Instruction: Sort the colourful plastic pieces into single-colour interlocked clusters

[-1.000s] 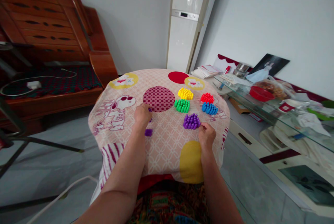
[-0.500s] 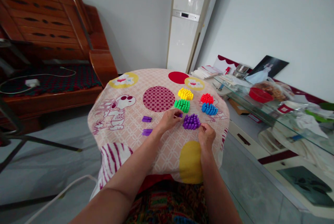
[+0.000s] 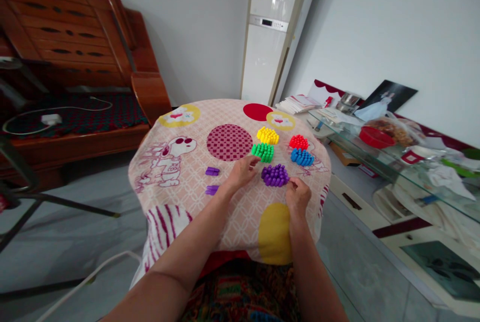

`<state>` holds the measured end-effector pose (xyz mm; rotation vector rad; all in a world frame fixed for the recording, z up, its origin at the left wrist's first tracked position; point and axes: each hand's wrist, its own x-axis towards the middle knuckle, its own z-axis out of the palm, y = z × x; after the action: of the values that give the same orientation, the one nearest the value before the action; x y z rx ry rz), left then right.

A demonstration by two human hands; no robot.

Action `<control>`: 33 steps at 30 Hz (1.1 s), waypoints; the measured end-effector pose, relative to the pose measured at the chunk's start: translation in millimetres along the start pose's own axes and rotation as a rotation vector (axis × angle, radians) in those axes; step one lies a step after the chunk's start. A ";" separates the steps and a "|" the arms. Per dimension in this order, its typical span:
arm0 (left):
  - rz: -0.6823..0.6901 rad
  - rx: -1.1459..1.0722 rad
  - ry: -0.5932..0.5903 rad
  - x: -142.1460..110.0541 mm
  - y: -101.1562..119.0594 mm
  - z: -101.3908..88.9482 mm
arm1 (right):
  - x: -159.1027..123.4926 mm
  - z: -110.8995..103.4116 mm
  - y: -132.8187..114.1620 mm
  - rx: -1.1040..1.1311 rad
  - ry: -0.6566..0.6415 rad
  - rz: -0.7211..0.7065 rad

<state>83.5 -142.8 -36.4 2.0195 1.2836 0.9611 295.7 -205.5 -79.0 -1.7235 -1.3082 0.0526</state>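
A cluster of small purple pieces with rounded tops (image 3: 275, 175) stands upright in tight rows on the tablecloth (image 3: 240, 222). My right hand (image 3: 299, 194) has its fingertips pinched at the cluster's right edge, on a purple piece there. Just left of the cluster is my left hand (image 3: 244, 171), fingers a little apart with nothing visible in them. Its fingertips are close to the green cluster (image 3: 263, 152). Loose purple pieces lie in two small groups, one farther back (image 3: 212, 171) and one nearer (image 3: 212, 190), left of my left hand.
Yellow (image 3: 267, 135), red (image 3: 299, 142) and blue (image 3: 302, 157) clusters stand farther back. A glass-topped cabinet (image 3: 337, 132) at the right carries papers, a red bowl (image 3: 377, 137) and bags. A wooden bench (image 3: 75, 62) is at the left, a white air conditioner (image 3: 266, 57) behind.
The purple piece at my left fingertips has joined the purple cluster's left side, and those fingers have come away from it. My right hand stays at the cluster's right edge.
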 end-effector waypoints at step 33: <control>0.174 0.167 0.015 51.7 31.4 13.0 | 1.8 -0.6 -2.0 0.015 -0.013 0.011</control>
<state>125.1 -108.6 -6.1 2.2876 1.2477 0.9769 295.3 -204.5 -76.4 -1.7203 -1.3043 0.0804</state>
